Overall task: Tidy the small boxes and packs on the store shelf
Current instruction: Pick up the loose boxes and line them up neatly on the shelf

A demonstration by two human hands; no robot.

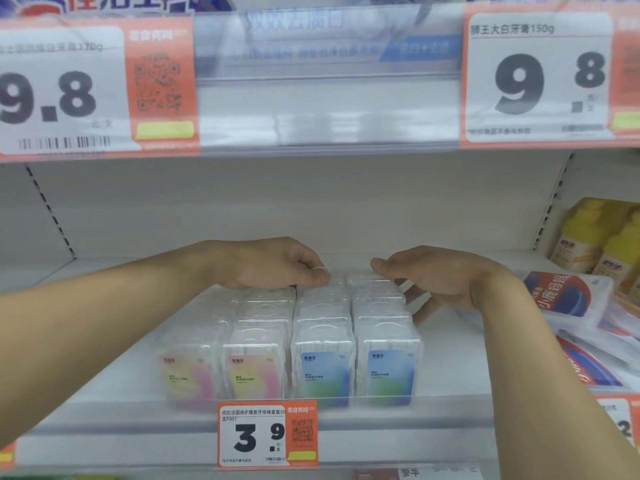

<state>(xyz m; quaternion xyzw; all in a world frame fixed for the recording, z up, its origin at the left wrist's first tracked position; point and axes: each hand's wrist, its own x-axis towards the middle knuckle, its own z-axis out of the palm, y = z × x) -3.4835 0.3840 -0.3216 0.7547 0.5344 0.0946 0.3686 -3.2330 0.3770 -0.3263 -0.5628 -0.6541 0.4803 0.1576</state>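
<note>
Several clear plastic boxes (pixel 322 344) of floss picks stand in four rows on the white shelf (pixel 104 341). The two left rows carry pink-yellow labels (pixel 252 375), the two right rows blue-green labels (pixel 391 372). My left hand (pixel 273 265) rests palm down on the back of the left rows, fingers curled over the box tops. My right hand (pixel 429 275) is cupped against the back right corner of the rows, thumb over the tops and fingers down along the right side. Neither hand lifts a box.
A clear front lip runs along the shelf edge with a 3.9 price tag (pixel 268 434). To the right lie flat red-and-blue packs (pixel 568 299) and yellow bottles (pixel 599 237). The shelf above hangs low, with 9.8 price tags (pixel 536 77).
</note>
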